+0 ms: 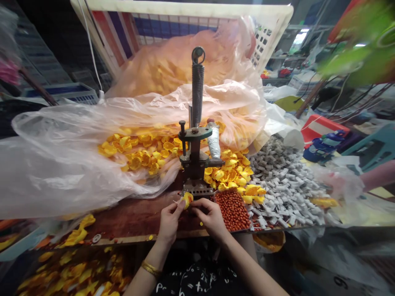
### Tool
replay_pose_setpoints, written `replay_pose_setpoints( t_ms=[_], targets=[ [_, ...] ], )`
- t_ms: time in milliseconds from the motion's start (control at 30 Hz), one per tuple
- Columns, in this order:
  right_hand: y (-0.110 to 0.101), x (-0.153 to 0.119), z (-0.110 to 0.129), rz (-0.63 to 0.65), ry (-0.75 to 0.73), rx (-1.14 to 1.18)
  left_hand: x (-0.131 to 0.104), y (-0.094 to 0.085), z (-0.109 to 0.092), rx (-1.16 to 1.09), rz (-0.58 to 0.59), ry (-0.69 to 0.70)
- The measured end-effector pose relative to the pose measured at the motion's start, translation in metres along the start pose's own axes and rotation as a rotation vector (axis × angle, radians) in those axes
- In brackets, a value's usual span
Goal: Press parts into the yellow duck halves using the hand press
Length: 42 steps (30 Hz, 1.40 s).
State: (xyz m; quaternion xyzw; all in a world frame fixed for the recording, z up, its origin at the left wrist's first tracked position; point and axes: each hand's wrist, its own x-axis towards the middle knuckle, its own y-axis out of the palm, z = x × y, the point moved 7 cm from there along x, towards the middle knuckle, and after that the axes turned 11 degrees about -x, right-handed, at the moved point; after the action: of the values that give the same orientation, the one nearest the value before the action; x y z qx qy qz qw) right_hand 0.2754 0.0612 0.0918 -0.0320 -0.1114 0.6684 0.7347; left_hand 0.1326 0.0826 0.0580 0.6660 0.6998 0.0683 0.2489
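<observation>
Between thumb and fingers, my left hand [169, 218] pinches a small yellow plastic piece [188, 199] with a thin pale pin sticking out to its left. My right hand [211, 216] is at the piece's right side, its fingers curled together; whether they hold anything small is hidden. Just behind both hands stands a dark metal hand press [195, 160] with a tall spring and a foil-wrapped lever [214, 140]. Right of the press is a tray of small red-brown beads [233, 209]. Loose yellow shell pieces [228, 168] lie around the press.
A heap of grey-white plastic parts [277, 181] covers the table's right. Clear plastic sheeting [77, 156] spreads left, below a white crate [185, 7] holding a big bag. More yellow pieces [74, 271] lie below the table edge. Another person's arm [378, 176] reaches in at right.
</observation>
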Motion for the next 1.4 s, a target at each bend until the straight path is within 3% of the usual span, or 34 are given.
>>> replay_pose_setpoints(
  t_ms=[100, 167, 233, 333, 400, 467, 600, 700, 800, 867, 933, 1100, 1167, 1233, 1300, 1400],
  targets=[
    [0.003, -0.001, -0.013, 0.027, 0.145, 0.166, -0.002, 0.0, 0.003, -0.022, 0.031, -0.026],
    [0.003, 0.003, -0.018, 0.015, 0.164, 0.164, 0.0, 0.0, 0.002, 0.003, 0.066, -0.018],
    [-0.002, 0.013, -0.017, -0.041, 0.073, -0.037, 0.008, 0.002, -0.003, 0.085, 0.115, 0.036],
    [-0.006, 0.031, -0.01, -0.13, -0.097, -0.545, 0.029, 0.011, -0.016, 0.333, 0.195, 0.223],
    [-0.011, 0.041, -0.011, -0.13, -0.115, -0.806, 0.045, 0.02, -0.023, 0.501, 0.245, 0.348],
    [-0.027, 0.05, -0.014, -0.14, -0.075, -0.9, 0.059, 0.029, -0.024, 0.605, 0.31, 0.398],
    [-0.097, 0.078, 0.004, -0.419, -0.066, -0.703, 0.068, 0.043, -0.023, 0.751, 0.48, 0.416],
    [-0.135, 0.134, 0.034, -0.511, -0.059, -0.355, 0.063, 0.049, -0.027, 0.84, 0.561, 0.447],
    [-0.13, 0.2, 0.078, -0.337, -0.025, -0.129, 0.058, 0.055, -0.031, 0.898, 0.618, 0.47],
    [-0.12, 0.214, 0.114, -0.302, -0.101, -0.103, 0.056, 0.057, -0.032, 0.92, 0.637, 0.482],
    [-0.113, 0.191, 0.141, -0.382, -0.244, -0.101, 0.055, 0.058, -0.031, 0.933, 0.636, 0.489],
    [-0.11, 0.064, 0.157, -0.813, -0.602, -0.135, 0.059, 0.053, -0.027, 0.879, 0.602, 0.478],
    [-0.111, 0.057, 0.157, -0.838, -0.622, -0.142, 0.066, 0.047, -0.024, 0.787, 0.545, 0.404],
    [-0.114, 0.091, 0.158, -0.736, -0.538, -0.127, 0.074, 0.041, -0.02, 0.694, 0.458, 0.325],
    [-0.116, 0.144, 0.154, -0.582, -0.418, -0.064, 0.078, 0.039, -0.017, 0.635, 0.391, 0.278],
    [-0.115, 0.2, 0.132, -0.406, -0.285, 0.005, 0.073, 0.036, -0.024, 0.607, 0.349, 0.269]
  ],
)
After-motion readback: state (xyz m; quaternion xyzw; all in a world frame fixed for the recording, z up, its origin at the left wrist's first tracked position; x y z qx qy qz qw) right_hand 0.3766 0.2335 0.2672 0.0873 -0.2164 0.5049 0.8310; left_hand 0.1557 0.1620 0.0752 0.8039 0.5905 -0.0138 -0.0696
